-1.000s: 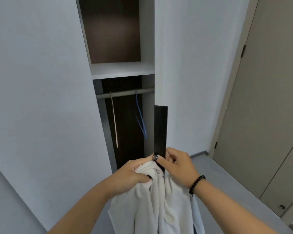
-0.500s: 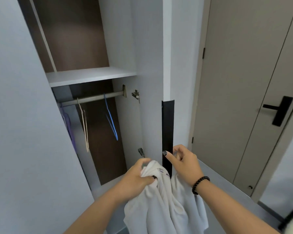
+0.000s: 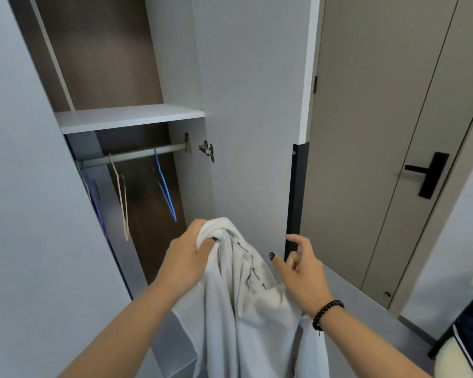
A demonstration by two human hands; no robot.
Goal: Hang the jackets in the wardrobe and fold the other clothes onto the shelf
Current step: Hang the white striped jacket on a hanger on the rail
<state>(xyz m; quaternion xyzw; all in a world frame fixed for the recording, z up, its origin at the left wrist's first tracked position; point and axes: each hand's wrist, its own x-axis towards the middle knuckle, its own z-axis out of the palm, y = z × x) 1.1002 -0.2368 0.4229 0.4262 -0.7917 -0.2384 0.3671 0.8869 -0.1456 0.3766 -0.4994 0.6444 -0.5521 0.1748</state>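
A white jacket (image 3: 243, 309) hangs down in front of me; my left hand (image 3: 186, 263) grips it at the collar. My right hand (image 3: 301, 274) hovers beside the jacket with loosely curled fingers and holds nothing. It is right at the lower end of the black handle strip (image 3: 296, 192) on the wardrobe door (image 3: 251, 132). The door stands open. Inside, a white shelf (image 3: 126, 117) sits above a metal rail (image 3: 137, 154). On the rail hang a blue hanger (image 3: 165, 189), a beige hanger (image 3: 122, 197) and a purple hanger (image 3: 94, 197), all bare.
The wardrobe's other door (image 3: 33, 186) fills the left side. A grey room door (image 3: 366, 159) with a black lever (image 3: 432, 174) stands behind the open door. At the bottom right, a dark frame carries navy and white clothes (image 3: 467, 336).
The wardrobe door has swung wide open to the right, showing the rail, hangers and shelf. My right hand has come off the handle strip. My left hand still grips the jacket.
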